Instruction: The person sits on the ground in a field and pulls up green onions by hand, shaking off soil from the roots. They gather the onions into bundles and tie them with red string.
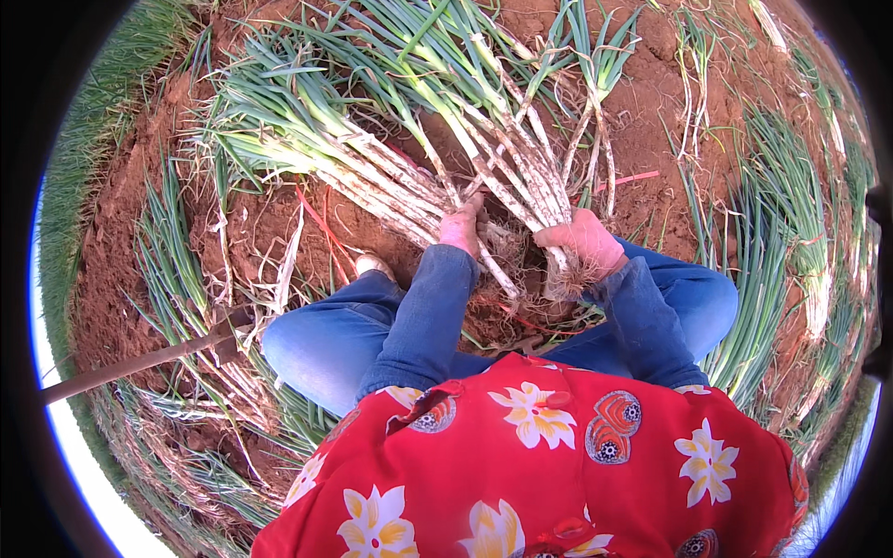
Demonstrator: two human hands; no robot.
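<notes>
My right hand (584, 240) grips a bunch of green onions (530, 167) low on the white, soil-streaked stalks. Their tangled roots (568, 279) hang below the fist, and the green leaves point away from me. My left hand (462, 224) is closed around a single green onion stalk (499, 268), whose root end sticks out beneath the fingers. Just left of that hand lies a thick pile of green onions (377, 185), white ends towards me. Behind my right hand a few loose green onions (593, 132) rest on the soil.
A long-handled tool (139, 366) lies at the left, its head beside loose onions. Red strips (323, 227) lie on the reddish soil (642, 209). At the right is a tied onion bundle (809, 265). Grass (104, 118) borders the far left.
</notes>
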